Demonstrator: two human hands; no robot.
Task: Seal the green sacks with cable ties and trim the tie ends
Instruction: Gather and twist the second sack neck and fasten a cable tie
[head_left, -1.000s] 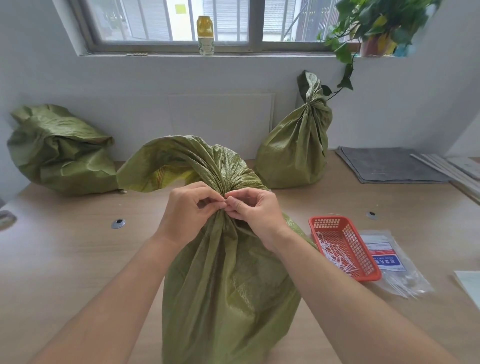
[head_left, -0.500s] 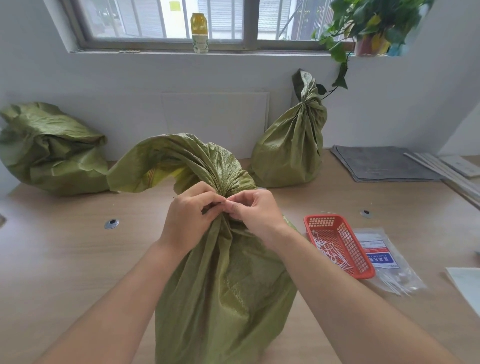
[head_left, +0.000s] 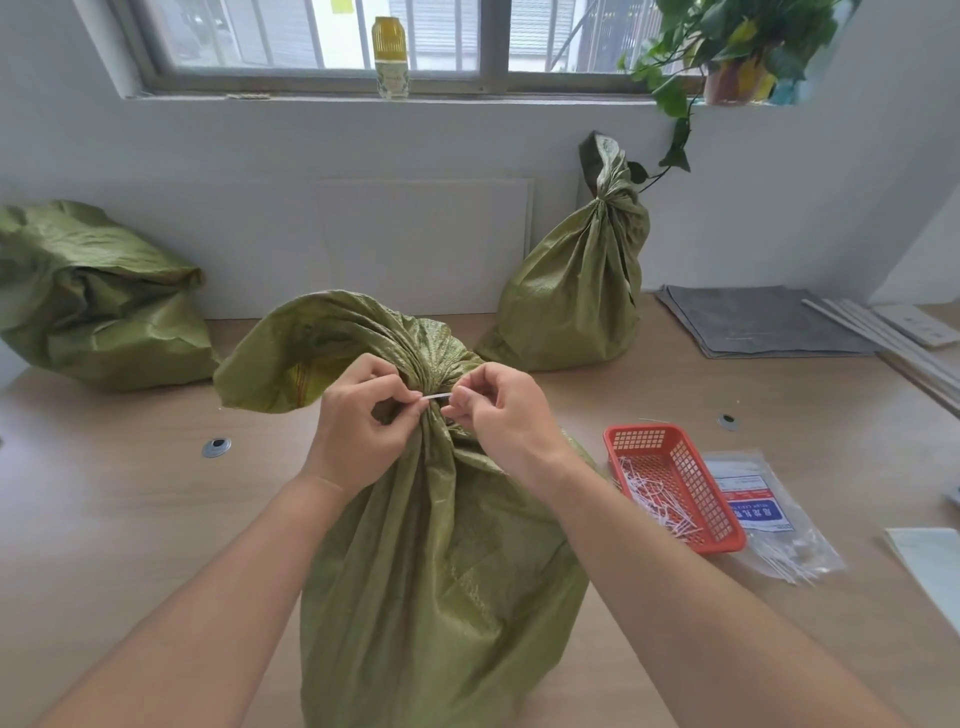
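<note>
Hands part, tie shows
A second ago the left hand (head_left: 358, 421) and right hand (head_left: 501, 410) met fingertip to fingertip at the neck of the sack (head_left: 441, 545); now they have drawn apart, and a short white stretch of tie (head_left: 436, 397) shows between their pinching fingers

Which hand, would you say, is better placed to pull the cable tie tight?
Likely the right: the right hand pinches the cable tie at its outer end, while the left hand pinches it against the green sack at its neck, steadying it.
</note>
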